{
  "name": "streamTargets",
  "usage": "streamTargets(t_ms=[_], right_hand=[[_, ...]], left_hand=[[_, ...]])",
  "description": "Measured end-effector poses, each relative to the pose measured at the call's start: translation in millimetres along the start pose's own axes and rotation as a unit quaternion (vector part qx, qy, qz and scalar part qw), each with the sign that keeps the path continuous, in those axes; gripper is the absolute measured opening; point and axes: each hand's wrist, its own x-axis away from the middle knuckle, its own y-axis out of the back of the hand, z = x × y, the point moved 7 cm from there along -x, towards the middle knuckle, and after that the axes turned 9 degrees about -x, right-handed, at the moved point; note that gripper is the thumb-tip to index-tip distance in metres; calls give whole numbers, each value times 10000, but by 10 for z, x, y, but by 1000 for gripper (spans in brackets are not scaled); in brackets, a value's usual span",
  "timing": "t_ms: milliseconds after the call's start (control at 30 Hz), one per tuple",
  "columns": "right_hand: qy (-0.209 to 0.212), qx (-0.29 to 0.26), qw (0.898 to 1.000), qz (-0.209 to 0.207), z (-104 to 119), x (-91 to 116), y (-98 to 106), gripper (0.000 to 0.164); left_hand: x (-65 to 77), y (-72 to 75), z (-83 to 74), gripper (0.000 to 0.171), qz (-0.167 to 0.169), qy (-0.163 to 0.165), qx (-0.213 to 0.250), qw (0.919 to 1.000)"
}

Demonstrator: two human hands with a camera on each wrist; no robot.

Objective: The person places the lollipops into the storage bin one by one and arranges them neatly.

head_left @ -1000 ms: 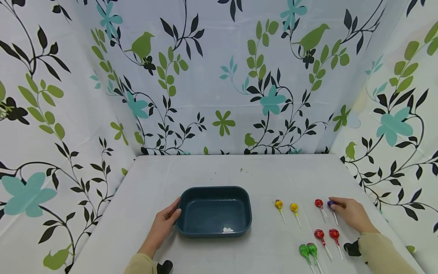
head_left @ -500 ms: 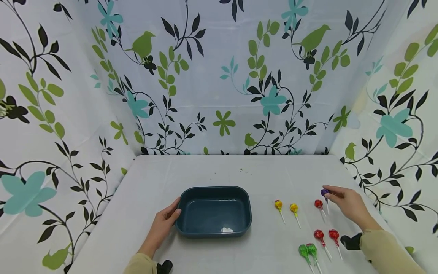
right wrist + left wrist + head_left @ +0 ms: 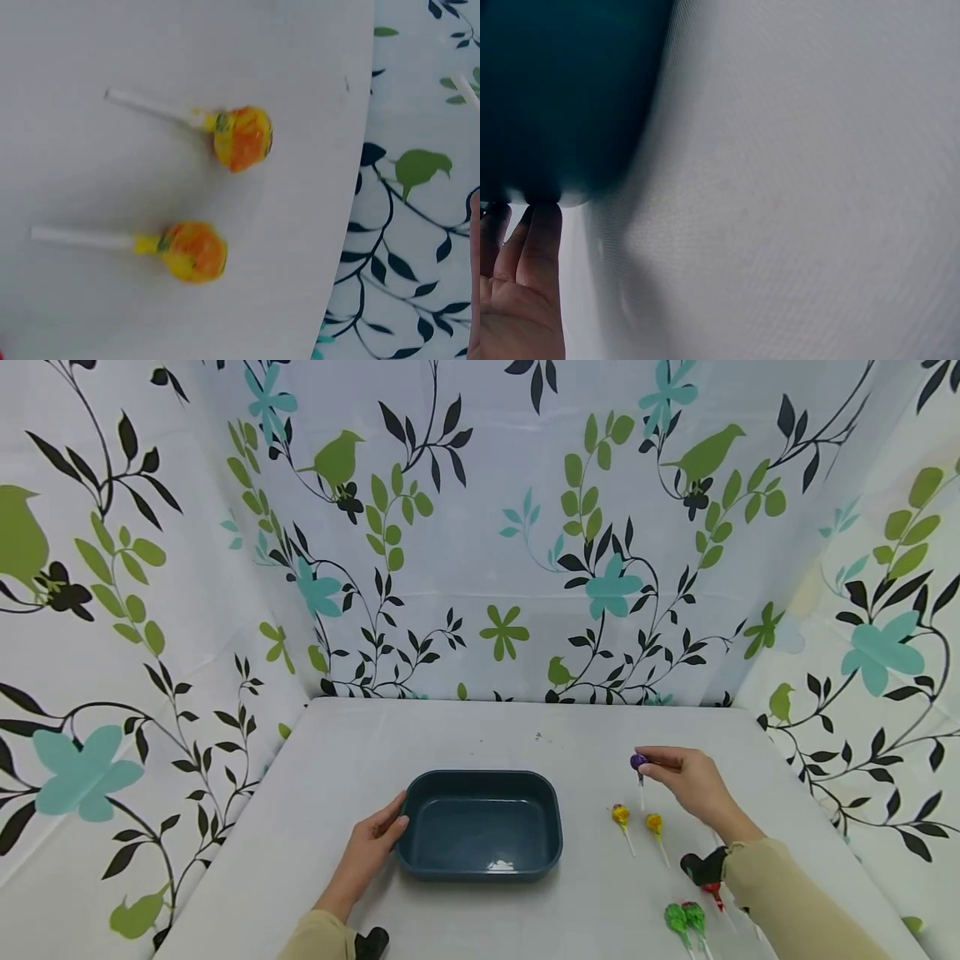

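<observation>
A dark teal rectangular dish [image 3: 480, 865] sits on the white table. My left hand [image 3: 369, 842] holds it at its left side, thumb at the rim; in the left wrist view, fingertips [image 3: 546, 214] meet the outer wall of the dish. Between thumb and fingers, my right hand [image 3: 690, 783] pinches a purple lollipop [image 3: 638, 761] by its head, stick hanging down. Below it lie two yellow lollipops [image 3: 655, 825], seen closely in the right wrist view as yellow-orange lollipops [image 3: 196, 252]. Only a sliver of the right hand shows there, at the right edge, beside a white stick [image 3: 466, 88].
Two green lollipops [image 3: 677, 920] lie near the front right. A red lollipop [image 3: 713, 893] is partly hidden under the right sleeve [image 3: 787, 893] and its black wrist device. Patterned cloth [image 3: 502, 527] hangs behind and at both sides of the table.
My right hand has lifted the purple lollipop off the table at the right and carried it left, above the yellow ones. The left hand stays at the dish. The head view has shifted slightly.
</observation>
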Motion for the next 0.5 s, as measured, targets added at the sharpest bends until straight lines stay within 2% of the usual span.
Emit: streamTargets(t_ms=[333,500], right_hand=[[296,-392,9972,570,549,-332,-742,32],[559,-302,9933,964,857,-444,-1155,29]], left_hand=[[18,-6,-25,51,-44,-47,-24,10000],[31,-8,-21,51,-71,-52,67,9999]])
